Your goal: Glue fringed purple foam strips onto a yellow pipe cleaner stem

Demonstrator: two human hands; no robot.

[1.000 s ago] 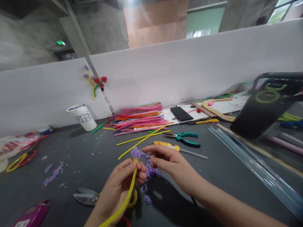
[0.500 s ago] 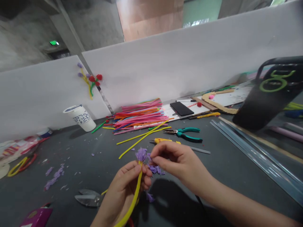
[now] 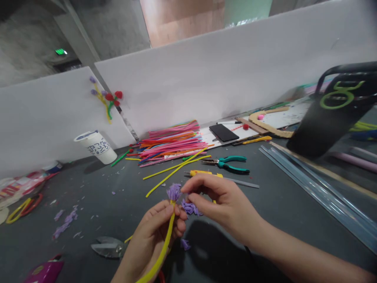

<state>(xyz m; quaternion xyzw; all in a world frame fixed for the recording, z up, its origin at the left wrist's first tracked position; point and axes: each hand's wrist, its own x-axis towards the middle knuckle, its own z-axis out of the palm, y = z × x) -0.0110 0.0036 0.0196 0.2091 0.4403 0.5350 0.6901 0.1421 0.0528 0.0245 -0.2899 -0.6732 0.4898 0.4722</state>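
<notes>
My left hand (image 3: 157,226) is closed around a yellow pipe-cleaner stem (image 3: 162,251) just below its top. A frayed purple tuft (image 3: 173,192) crowns the stem and points upward. Beside the tuft, on its right, my right hand (image 3: 219,200) hovers with thumb and forefinger slightly apart and nothing visible between them. Small purple scraps (image 3: 191,208) lie on the dark table behind the hands, and another scrap (image 3: 185,244) lies nearer to me. The lower part of the stem runs out of view at the bottom.
Colourful pipe cleaners (image 3: 173,143) are heaped by the white partition. Teal-handled pliers (image 3: 232,163), a yellow-handled tool (image 3: 203,173) and a phone (image 3: 224,132) lie beyond my right hand. Shears (image 3: 108,247) and a paper cup (image 3: 98,147) are at left; a black bottle (image 3: 326,114) stands right.
My right thumb and forefinger have parted a little beside the tuft. My left hand keeps its hold on the stem. The whole view has shifted slightly.
</notes>
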